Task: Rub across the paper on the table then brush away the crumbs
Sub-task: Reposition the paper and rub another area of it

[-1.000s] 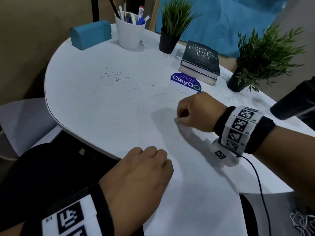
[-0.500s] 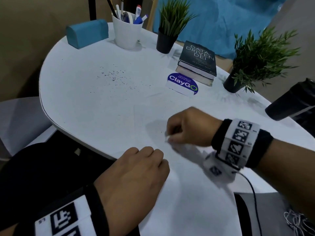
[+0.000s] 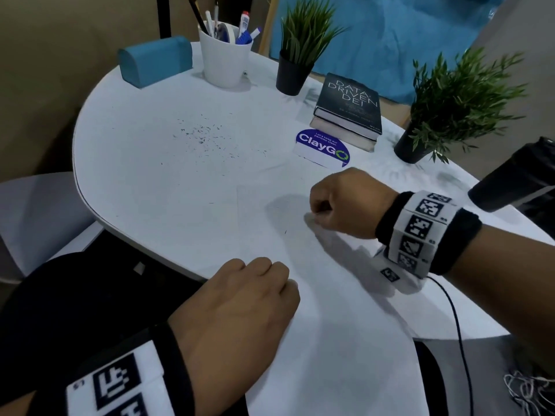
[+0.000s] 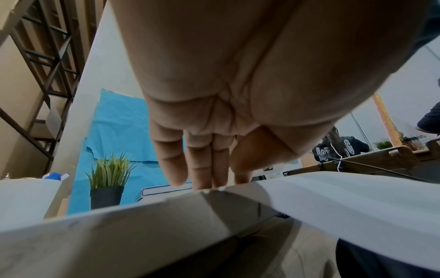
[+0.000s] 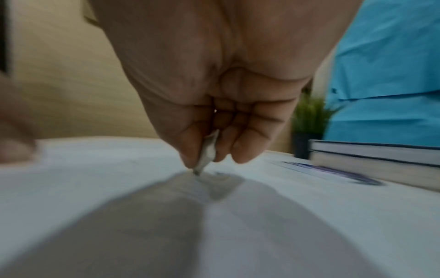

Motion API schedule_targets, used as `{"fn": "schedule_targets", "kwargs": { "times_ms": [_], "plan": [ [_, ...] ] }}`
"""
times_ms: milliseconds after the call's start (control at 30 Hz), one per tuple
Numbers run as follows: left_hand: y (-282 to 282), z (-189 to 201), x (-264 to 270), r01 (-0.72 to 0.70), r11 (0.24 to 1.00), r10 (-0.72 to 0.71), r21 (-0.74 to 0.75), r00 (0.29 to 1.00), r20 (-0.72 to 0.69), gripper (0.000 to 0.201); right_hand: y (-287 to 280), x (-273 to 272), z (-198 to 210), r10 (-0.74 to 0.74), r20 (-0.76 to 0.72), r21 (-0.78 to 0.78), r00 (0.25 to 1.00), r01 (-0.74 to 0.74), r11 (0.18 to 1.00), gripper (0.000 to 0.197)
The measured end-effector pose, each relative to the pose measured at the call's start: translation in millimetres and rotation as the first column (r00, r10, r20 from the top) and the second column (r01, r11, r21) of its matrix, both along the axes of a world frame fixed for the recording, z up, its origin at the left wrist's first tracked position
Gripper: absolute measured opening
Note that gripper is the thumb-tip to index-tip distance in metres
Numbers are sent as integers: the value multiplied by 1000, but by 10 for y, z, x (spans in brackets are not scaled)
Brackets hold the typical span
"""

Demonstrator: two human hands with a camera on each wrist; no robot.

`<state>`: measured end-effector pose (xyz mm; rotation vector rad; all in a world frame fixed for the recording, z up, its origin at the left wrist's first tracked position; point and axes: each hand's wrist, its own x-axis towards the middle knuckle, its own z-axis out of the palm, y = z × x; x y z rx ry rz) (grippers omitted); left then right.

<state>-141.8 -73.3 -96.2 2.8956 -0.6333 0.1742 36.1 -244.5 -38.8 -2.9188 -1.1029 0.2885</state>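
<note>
A white sheet of paper (image 3: 330, 325) lies on the white table (image 3: 135, 181) and overhangs its near edge. My right hand (image 3: 316, 216) pinches a small whitish eraser (image 5: 208, 152) between thumb and fingers. The eraser's tip touches the paper near its middle. My left hand (image 3: 258, 283) rests on the paper's near left part at the table edge, its fingers (image 4: 200, 169) fairly straight and pressing down. Dark eraser crumbs (image 3: 207, 139) are scattered on the table beyond the paper, toward the far left. One or two specks (image 3: 285, 232) lie on the paper near the eraser.
At the back stand a teal box (image 3: 156, 60), a white pen cup (image 3: 225, 55) and a potted plant (image 3: 300, 55). A stack of books (image 3: 348, 112), a ClayGo sticker (image 3: 322, 148), a second plant (image 3: 450, 106) and a black object (image 3: 516, 181) sit right.
My right hand slid toward me across the paper with the eraser, then back away to about where it started. The left hand stayed pressed on the paper.
</note>
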Motion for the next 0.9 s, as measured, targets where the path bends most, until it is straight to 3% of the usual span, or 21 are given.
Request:
{"fn": "schedule_targets", "kwargs": {
  "times_ms": [100, 167, 267, 333, 433, 500, 600, 700, 800, 900],
  "plan": [
    [10, -12, -7, 4, 1000, -4, -1, 1000, 5, 81, 104, -394, -38, 195, -161, 18, 967, -195, 981, 10],
    [-1, -12, -11, 0, 1000, 0, 4, 1000, 1, 80, 74, -308, -41, 136, -191, 18, 972, -135, 991, 11],
    [-3, -1, -4, 4, 1000, -4, 6, 1000, -6, 75, -47, 83, -13, -56, -11, -36, 998, 55, 998, 18],
    [14, 8, 4, 14, 1000, -14, 14, 1000, -9, 74, -28, 51, -4, -20, 38, -47, 999, 21, 999, 16],
    [23, 4, 6, 13, 1000, -13, 12, 1000, -25, 70, 115, -381, -29, 170, -145, -6, 975, -173, 985, 11],
    [13, -3, 9, 15, 1000, -14, 18, 1000, -24, 73, 88, -366, -28, 121, -226, 10, 966, -122, 993, 9],
    [6, 3, 15, 10, 1000, -10, 16, 1000, -25, 71, -61, 23, -10, -65, -72, 1, 995, 65, 998, 14],
    [18, -13, 8, 19, 1000, -18, 24, 1000, -18, 76, -22, -75, -3, 29, 13, -10, 999, -29, 1000, 12],
    [19, -48, 2, 18, 999, -17, 29, 1000, -25, 83, 88, -441, -50, 189, -153, 9, 970, -190, 982, 13],
    [5, -63, 9, 20, 999, -19, 43, 999, -26, 80, -6, -153, -28, 22, -141, 17, 990, -20, 1000, 12]
  ]
}}
